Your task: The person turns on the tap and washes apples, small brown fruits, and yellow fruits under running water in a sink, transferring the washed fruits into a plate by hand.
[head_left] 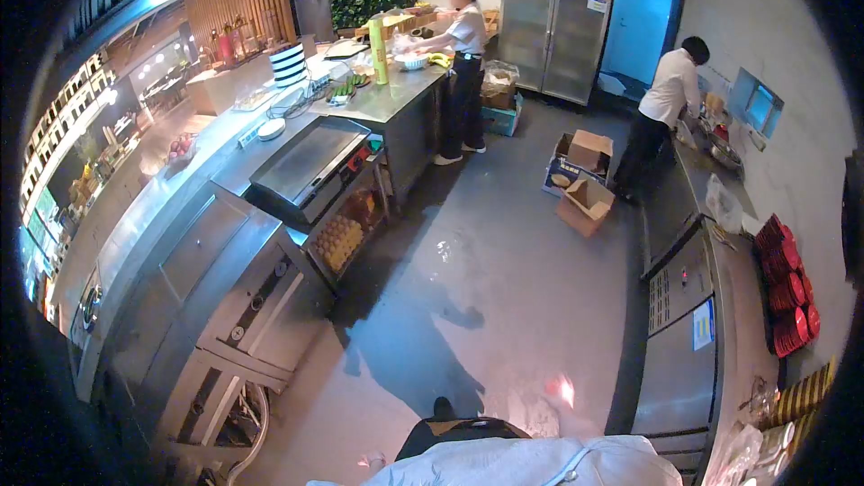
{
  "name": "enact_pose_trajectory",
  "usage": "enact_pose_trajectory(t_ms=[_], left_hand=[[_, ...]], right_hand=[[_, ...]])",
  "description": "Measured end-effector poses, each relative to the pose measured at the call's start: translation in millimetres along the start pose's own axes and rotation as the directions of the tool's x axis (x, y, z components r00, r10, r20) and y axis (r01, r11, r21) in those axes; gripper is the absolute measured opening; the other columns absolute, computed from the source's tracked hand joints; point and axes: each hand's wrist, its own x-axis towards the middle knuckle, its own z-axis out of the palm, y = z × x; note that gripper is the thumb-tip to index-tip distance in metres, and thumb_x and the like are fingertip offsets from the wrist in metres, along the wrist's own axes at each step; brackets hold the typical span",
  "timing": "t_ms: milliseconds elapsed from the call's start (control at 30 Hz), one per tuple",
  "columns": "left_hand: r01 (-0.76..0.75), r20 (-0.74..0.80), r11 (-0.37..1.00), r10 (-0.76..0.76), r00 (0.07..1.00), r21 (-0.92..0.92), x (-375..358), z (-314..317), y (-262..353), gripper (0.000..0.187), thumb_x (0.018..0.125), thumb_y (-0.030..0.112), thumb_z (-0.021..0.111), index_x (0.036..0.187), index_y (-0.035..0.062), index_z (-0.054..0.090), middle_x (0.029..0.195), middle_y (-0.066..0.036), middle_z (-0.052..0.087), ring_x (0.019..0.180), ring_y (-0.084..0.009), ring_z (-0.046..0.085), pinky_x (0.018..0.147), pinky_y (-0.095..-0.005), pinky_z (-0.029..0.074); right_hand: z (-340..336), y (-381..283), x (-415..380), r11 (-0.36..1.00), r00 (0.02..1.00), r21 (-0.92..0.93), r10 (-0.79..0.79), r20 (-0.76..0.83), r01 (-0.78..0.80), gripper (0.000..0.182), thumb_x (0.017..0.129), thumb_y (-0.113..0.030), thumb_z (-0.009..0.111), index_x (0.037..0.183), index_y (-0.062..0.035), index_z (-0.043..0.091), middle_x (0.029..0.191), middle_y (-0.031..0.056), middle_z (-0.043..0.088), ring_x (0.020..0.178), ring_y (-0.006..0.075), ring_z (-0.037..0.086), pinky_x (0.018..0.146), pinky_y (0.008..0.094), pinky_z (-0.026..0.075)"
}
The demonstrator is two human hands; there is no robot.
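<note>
The light shirt point(504, 463) of the wearer fills the bottom edge, with a dark shoe point(443, 409) ahead of it on the grey floor. A small skin-toned patch at the lower left of the shirt looks like part of my left hand point(371, 461). Its fingers are too small and cut off to read, and nothing held can be made out. My right hand does not show. A steel counter with a flat griddle point(310, 168) is to the left, well away from the body.
Egg trays point(338, 243) sit under the griddle. A person point(466, 36) works at the far counter; another person point(668, 90) stands at the right counter point(675, 202). Open cardboard boxes point(587, 202) lie on the floor. Red stacked dishes point(786, 292) line the right wall. A refrigerator point(549, 36) stands behind.
</note>
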Motion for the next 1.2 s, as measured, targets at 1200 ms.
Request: enact_pose_trajectory(t_ms=[1200], left_hand=[[-0.282, 0.288, 0.959, 0.273, 0.918, -0.010, 205, 171, 566, 0.024, 0.073, 0.022, 0.054, 0.090, 0.0047, 0.054, 0.115, -0.022, 0.033, 0.104, -0.0342, 0.043, 0.093, -0.0386, 0.035]], right_hand=[[160, -404, 591, 0.869, 0.981, 0.456, -0.171, -0.088, 0.193, 0.051, 0.053, -0.018, 0.072, 0.099, -0.0092, 0.051, 0.094, 0.0127, 0.055, 0.091, 0.0298, 0.054, 0.080, 0.0387, 0.045]])
